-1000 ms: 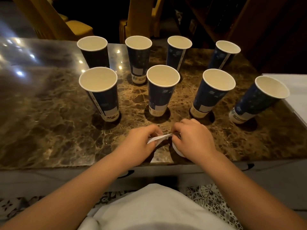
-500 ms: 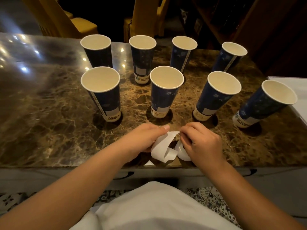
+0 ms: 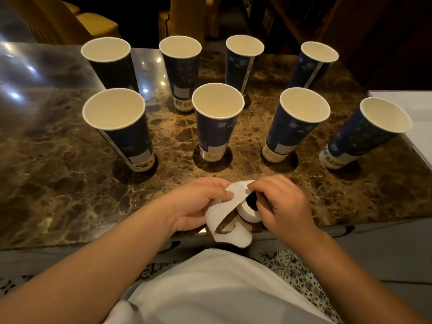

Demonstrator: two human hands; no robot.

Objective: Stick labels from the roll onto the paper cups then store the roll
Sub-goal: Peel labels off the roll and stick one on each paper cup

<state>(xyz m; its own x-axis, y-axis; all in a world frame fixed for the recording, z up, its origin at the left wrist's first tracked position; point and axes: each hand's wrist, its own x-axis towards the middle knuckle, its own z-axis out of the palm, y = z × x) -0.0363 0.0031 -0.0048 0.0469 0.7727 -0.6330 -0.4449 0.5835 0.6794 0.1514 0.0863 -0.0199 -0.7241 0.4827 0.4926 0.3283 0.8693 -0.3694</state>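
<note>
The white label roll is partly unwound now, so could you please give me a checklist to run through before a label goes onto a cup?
1. Left hand grips the loose white paper strip: ok.
2. Right hand holds the white label roll at the near edge of the brown marble table: ok.
3. A label peeled free of the strip: cannot tell.
4. Eight blue paper cups upright, open ends up, nearest the middle front cup: ok.
5. Added labels on the cups: cannot tell.
</note>
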